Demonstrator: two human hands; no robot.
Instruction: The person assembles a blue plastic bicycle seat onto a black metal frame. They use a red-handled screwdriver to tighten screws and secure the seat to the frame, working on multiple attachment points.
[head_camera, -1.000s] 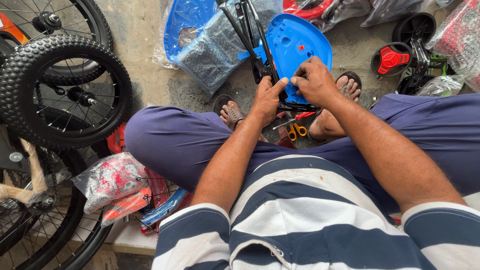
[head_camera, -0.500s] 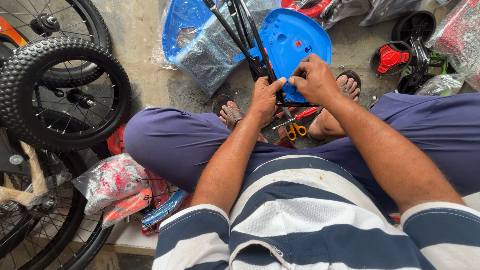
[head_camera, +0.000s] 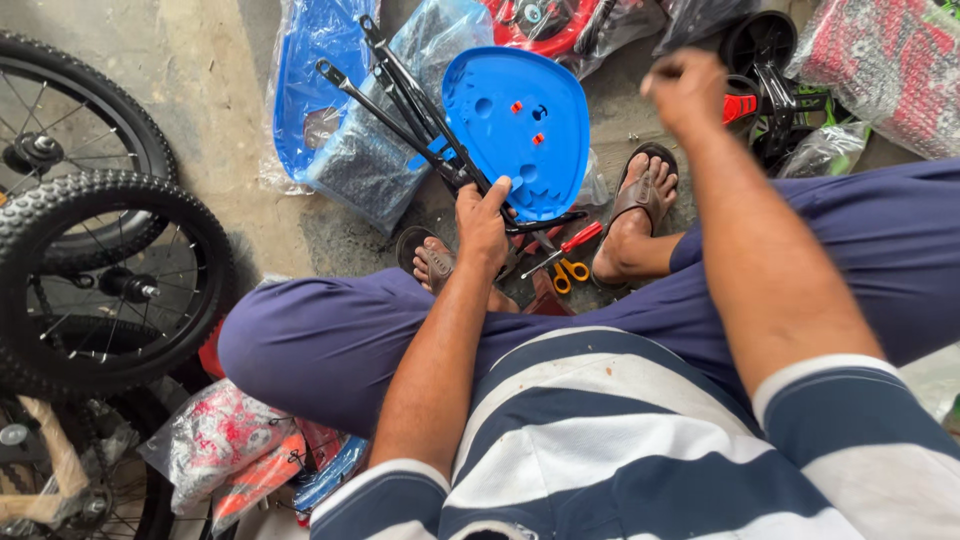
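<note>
Head | left hand (head_camera: 482, 222) grips blue seat (head_camera: 520, 130) | right hand (head_camera: 688, 92) raised, perhaps closed

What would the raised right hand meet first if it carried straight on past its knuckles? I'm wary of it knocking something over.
Likely the small black wheel just beyond the right hand, though the hand is lifted and blurred, so depth is uncertain.

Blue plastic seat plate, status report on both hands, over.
Left hand grips black metal bracket under blue plastic seat plate. Right hand raised, fisted, blurred. Red-handled screwdriver lies beneath.
</note>
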